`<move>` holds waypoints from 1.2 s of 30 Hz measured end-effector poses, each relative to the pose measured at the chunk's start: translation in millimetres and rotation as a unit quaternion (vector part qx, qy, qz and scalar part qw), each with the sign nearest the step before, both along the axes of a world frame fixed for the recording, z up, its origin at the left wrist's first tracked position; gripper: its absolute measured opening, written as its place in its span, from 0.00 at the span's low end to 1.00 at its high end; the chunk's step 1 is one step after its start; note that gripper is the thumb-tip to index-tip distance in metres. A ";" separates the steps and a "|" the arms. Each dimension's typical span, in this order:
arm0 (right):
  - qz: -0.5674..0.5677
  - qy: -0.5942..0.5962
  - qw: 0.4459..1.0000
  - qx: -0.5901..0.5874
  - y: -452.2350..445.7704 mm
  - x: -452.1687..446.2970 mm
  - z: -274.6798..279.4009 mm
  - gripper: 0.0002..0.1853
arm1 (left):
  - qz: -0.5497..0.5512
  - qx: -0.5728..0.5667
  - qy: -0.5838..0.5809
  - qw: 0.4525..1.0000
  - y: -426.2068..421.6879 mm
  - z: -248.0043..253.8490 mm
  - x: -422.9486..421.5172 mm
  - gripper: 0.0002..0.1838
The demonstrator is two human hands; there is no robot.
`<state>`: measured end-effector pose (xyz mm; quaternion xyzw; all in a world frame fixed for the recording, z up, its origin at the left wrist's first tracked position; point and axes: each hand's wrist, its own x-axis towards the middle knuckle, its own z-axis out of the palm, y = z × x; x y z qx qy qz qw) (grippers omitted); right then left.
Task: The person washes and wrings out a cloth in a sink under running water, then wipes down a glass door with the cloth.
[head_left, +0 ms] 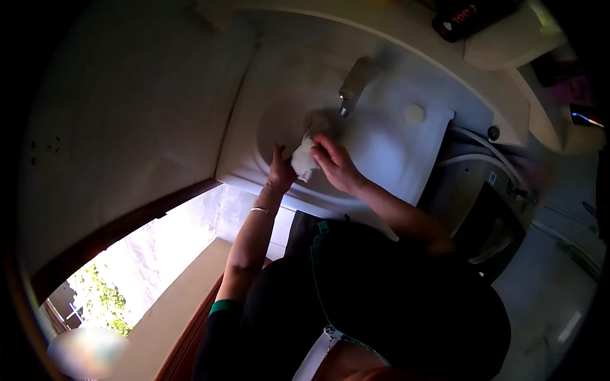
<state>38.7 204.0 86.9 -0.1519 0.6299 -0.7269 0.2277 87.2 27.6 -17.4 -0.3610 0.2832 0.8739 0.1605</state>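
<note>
Nearest the camera is the person's torso in a dark top (394, 292), with green trim (222, 306) at the left sleeve and a thin bracelet (263, 210) near the left wrist. Both bare forearms reach forward over a white washbasin (387, 152). The left hand (282, 170) is partly curled, its thumb side raised, against the left edge of a crumpled white cloth (304, 162); whether its fingers close on the cloth cannot be told. The right hand (338, 166) is bent nearly closed, its fingertips gripping the cloth from the other side. The cloth hangs between the two hands, above the near part of the bowl, its far end shadowy near the faucet (356, 82). The faucet's spout points toward the bowl, apart from both hands. A round pale object (414, 113) lies on the basin's right side. Right of the basin, pale hoses (486, 149) curve above a dark-fronted appliance (473, 203). Farthest off, beyond the basin, a pale shelf (438, 60) carries a dark device with red lit characters (467, 19).
</note>
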 end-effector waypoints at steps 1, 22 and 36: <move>-0.030 0.007 0.999 0.044 12.9 1.0 -6.7 0.07 | 0.050 0.032 -0.055 0.997 -7.9 -19.3 -4.6 0.36; 0.048 -0.270 0.955 0.115 -14.2 -29.8 -94.3 0.08 | 0.021 -0.064 -0.011 0.998 27.8 -64.8 -59.8 0.33; -0.008 0.165 0.884 0.438 51.9 -61.0 -175.3 0.18 | -0.104 -0.296 0.055 0.948 54.9 -35.7 -48.1 0.19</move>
